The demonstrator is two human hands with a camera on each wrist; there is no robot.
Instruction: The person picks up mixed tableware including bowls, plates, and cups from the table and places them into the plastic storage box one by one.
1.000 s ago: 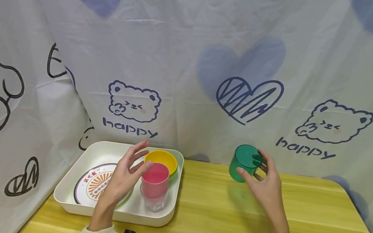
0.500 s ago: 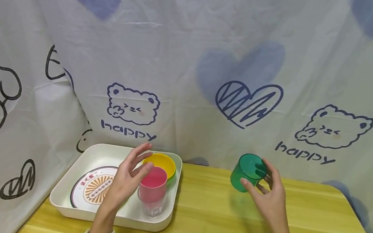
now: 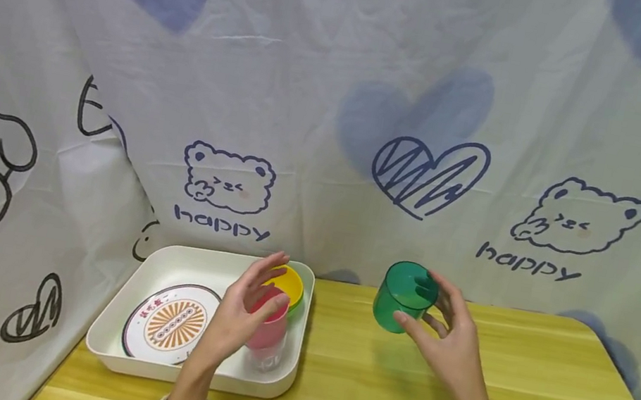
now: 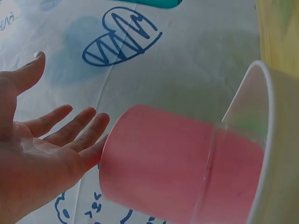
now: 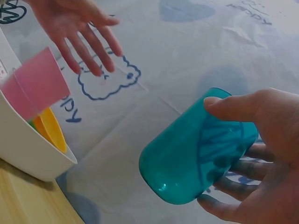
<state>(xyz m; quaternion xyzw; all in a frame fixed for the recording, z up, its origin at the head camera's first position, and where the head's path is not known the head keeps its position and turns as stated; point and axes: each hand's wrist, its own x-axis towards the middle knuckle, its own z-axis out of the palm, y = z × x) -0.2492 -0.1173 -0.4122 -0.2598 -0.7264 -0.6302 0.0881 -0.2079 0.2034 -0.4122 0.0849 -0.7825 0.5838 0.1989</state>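
My right hand [image 3: 448, 330] grips a clear green cup [image 5: 175, 149] between thumb and fingers, holding it tilted above the wooden table. My left hand [image 3: 240, 318] hovers over the white bin, fingers spread and only loosely bent. Right by those fingertips is the rim of a pink cup [image 4: 154, 161], which stands nested in a clear cup [image 3: 268, 360] inside the bin. Behind the pink cup, a yellow bowl [image 3: 289, 285] sits on a green one [image 3: 295, 308], partly hidden by the left hand.
The white bin [image 3: 99, 340] stands at the left of the wooden table [image 3: 521, 378]. A round plate [image 3: 170, 324] with an orange sunburst print lies in it. A pale printed cloth [image 3: 346, 54] hangs right behind the table.
Over the last half second, the right hand has carried the green cup a little leftward. The left hand has shifted right, now overlapping the pink cup and yellow bowl more.
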